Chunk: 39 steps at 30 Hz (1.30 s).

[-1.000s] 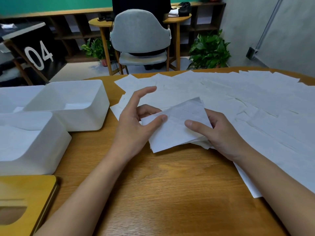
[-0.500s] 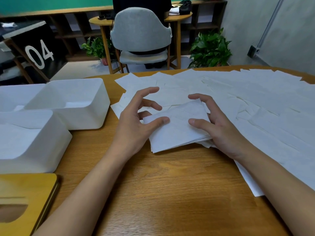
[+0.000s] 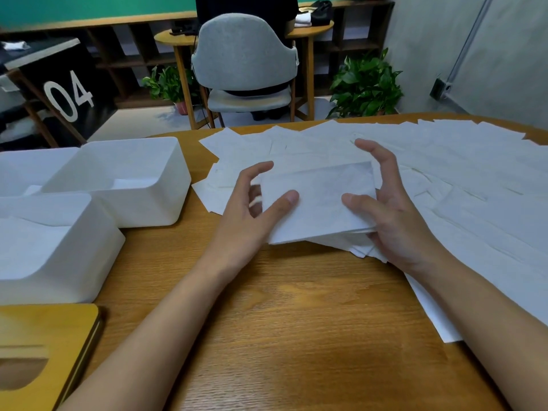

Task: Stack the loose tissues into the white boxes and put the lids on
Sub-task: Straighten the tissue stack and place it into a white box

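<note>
While my left hand (image 3: 249, 215) and right hand (image 3: 394, 209) grip the stack (image 3: 320, 206) by its ends, it lies near-centre, long axis left-right | box (image 3: 166, 185): far left | nearer: left hand

Small tissue stack (image 3: 318, 209) centre frame, loose tissues (image 3: 459, 179) overlapping flat across the right of the desk (image 3: 296, 321), far white box (image 3: 142, 200) and near white box (image 3: 53, 262) open at left, slotted wooden lid (image 3: 44, 336) lower left.
</note>
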Each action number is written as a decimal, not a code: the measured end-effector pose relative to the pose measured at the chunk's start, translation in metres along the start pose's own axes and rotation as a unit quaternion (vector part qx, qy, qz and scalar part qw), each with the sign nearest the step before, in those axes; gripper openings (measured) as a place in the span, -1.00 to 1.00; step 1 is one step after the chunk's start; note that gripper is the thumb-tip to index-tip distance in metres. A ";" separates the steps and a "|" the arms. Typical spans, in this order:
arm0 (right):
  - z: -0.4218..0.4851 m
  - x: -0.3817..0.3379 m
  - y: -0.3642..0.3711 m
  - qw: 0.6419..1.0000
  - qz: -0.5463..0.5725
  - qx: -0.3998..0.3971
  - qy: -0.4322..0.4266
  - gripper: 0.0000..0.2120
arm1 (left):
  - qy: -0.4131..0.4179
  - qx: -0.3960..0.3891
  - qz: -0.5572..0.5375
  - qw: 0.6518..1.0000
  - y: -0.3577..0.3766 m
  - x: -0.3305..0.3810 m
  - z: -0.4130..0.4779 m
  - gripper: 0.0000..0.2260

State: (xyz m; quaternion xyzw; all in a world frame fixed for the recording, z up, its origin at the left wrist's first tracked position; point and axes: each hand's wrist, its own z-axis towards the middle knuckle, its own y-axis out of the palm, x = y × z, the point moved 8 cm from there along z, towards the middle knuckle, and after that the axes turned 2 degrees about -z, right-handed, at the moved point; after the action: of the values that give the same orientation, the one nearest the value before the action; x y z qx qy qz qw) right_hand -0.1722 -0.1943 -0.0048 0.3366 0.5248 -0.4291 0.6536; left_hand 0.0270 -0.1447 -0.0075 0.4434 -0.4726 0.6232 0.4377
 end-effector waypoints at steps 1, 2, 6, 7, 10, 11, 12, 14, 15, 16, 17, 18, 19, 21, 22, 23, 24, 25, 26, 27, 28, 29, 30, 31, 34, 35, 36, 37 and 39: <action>0.001 -0.001 -0.002 1.000 -0.001 0.004 -0.003 -0.38 | -0.013 -0.020 -0.016 1.000 0.004 -0.002 -0.001 -0.47; 0.001 -0.002 -0.002 1.000 -0.012 0.003 -0.005 -0.40 | -0.017 -0.031 -0.028 0.999 0.007 -0.003 -0.001 -0.45; -0.001 -0.005 0.003 0.995 -0.090 -0.031 -0.015 -0.61 | 0.015 -0.003 -0.050 0.999 0.004 -0.003 0.000 -0.36; -0.001 -0.006 0.004 0.994 -0.103 -0.038 -0.017 -0.62 | 0.029 0.002 -0.045 0.999 0.003 -0.003 0.001 -0.35; -0.003 -0.010 0.004 0.994 -0.094 -0.060 -0.017 -0.58 | 0.044 0.003 -0.021 0.999 0.003 -0.003 0.002 -0.36; -0.003 -0.011 0.004 0.994 -0.086 -0.070 -0.015 -0.59 | 0.045 0.004 -0.012 0.999 0.003 -0.004 0.003 -0.37; -0.004 -0.011 0.004 0.993 -0.084 -0.079 -0.009 -0.61 | 0.046 0.004 -0.001 0.999 0.002 -0.005 0.004 -0.38; -0.004 -0.008 0.003 0.992 -0.093 -0.088 0.004 -0.66 | 0.054 0.000 0.013 0.998 0.001 -0.005 0.006 -0.39; -0.003 -0.005 0.002 0.992 -0.098 -0.083 0.009 -0.68 | 0.059 -0.008 0.011 0.998 0.002 -0.004 0.006 -0.39; -0.002 -0.002 0.000 0.992 -0.104 -0.071 0.013 -0.69 | 0.061 -0.019 0.005 0.998 0.003 -0.004 0.006 -0.39; 0.000 0.002 -0.003 0.992 -0.115 -0.051 0.014 -0.69 | 0.061 -0.028 -0.001 0.998 0.005 -0.004 0.006 -0.39; 0.001 0.004 -0.007 0.991 -0.128 -0.029 0.009 -0.68 | 0.063 -0.030 0.001 0.998 0.006 -0.004 0.005 -0.40; 0.003 0.005 -0.012 0.990 -0.139 -0.003 0.002 -0.68 | 0.071 -0.019 0.022 0.997 0.005 -0.005 0.004 -0.42; 0.005 0.005 -0.023 0.989 -0.142 0.046 -0.008 -0.66 | 0.116 0.024 0.104 0.987 0.000 -0.001 0.004 -0.52; 0.006 0.005 -0.028 0.988 -0.139 0.065 -0.011 -0.66 | 0.144 0.036 0.145 0.978 -0.001 0.002 0.003 -0.60; 0.007 0.005 -0.033 0.987 -0.137 0.079 -0.010 -0.66 | 0.167 0.030 0.178 0.969 0.000 0.003 0.003 -0.68; 0.008 0.007 -0.036 0.987 -0.135 0.091 -0.008 -0.65 | 0.181 0.006 0.205 0.962 0.003 0.002 0.003 -0.77; 0.009 0.009 -0.038 0.986 -0.135 0.096 -0.005 -0.65 | 0.186 -0.028 0.230 0.955 0.009 -0.001 0.003 -0.83; 0.009 0.010 -0.039 0.986 -0.138 0.097 -0.002 -0.65 | 0.185 -0.066 0.250 0.948 0.015 -0.005 0.002 -0.85; 0.009 0.011 -0.038 0.985 -0.141 0.096 0.001 -0.64 | 0.184 -0.099 0.264 0.942 0.021 -0.010 0.001 -0.84; 0.009 0.012 -0.036 0.985 -0.145 0.094 0.002 -0.64 | 0.186 -0.121 0.271 0.937 0.025 -0.013 0.001 -0.83; 0.009 0.012 -0.035 0.984 -0.150 0.093 0.004 -0.64 | 0.189 -0.131 0.275 0.934 0.028 -0.015 0.000 -0.83; 0.009 0.013 -0.035 0.984 -0.153 0.093 0.005 -0.65 | 0.193 -0.134 0.277 0.932 0.030 -0.016 0.000 -0.84; 0.009 0.013 -0.035 0.984 -0.152 0.094 0.007 -0.65 | 0.198 -0.132 0.282 0.929 0.032 -0.017 0.001 -0.85; 0.007 0.013 -0.034 0.985 -0.146 0.095 0.009 -0.65 | 0.213 -0.114 0.296 0.924 0.035 -0.015 0.001 -0.88; 0.007 0.013 -0.033 0.985 -0.147 0.093 0.009 -0.65 | 0.217 -0.109 0.302 0.922 0.036 -0.015 0.001 -0.89; 0.007 0.012 -0.032 0.985 -0.150 0.089 0.009 -0.65 | 0.222 -0.108 0.307 0.919 0.037 -0.013 0.001 -0.90; 0.007 0.012 -0.030 0.984 -0.155 0.084 0.007 -0.65 | 0.228 -0.110 0.316 0.915 0.039 -0.011 0.000 -0.91; 0.007 0.010 -0.028 0.984 -0.164 0.072 0.003 -0.65 | 0.246 -0.121 0.335 0.902 0.042 -0.006 -0.003 -0.93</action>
State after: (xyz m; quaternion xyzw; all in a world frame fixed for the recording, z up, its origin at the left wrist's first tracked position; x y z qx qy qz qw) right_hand -0.1942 -0.2134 -0.0128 0.2935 0.5430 -0.5661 0.5464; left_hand -0.0128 -0.1494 -0.0223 0.0353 -0.5423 0.7603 0.3559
